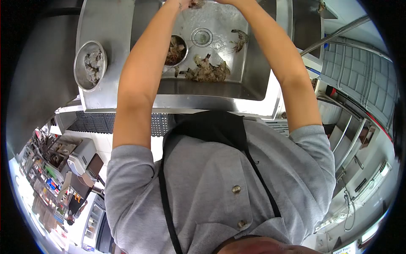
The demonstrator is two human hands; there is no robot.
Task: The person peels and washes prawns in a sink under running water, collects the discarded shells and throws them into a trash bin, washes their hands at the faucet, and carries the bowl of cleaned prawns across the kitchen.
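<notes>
Both arms reach forward over a steel sink (253, 80), and the top edge of the view cuts off most of each hand. At that edge, a brownish shrimp or piece of shrimp (196, 4) shows right beside my left hand (175, 4); whether it is gripped is hidden. My right hand (227, 1) shows only a sliver, its fingers out of sight. A heap of shrimp shells and heads (207, 71) lies on the sink floor. One whole shrimp (240, 40) rests farther right. Partly behind my left forearm, a round metal strainer (186, 50) holds more shrimp.
On the left counter stands a metal colander (78, 72) with pale, peeled shrimp (94, 65). A drain (202, 37) sits in the sink floor. A metal rail (338, 33) crosses on the right. Behind on the left are shelves (46, 169) and a person (78, 207).
</notes>
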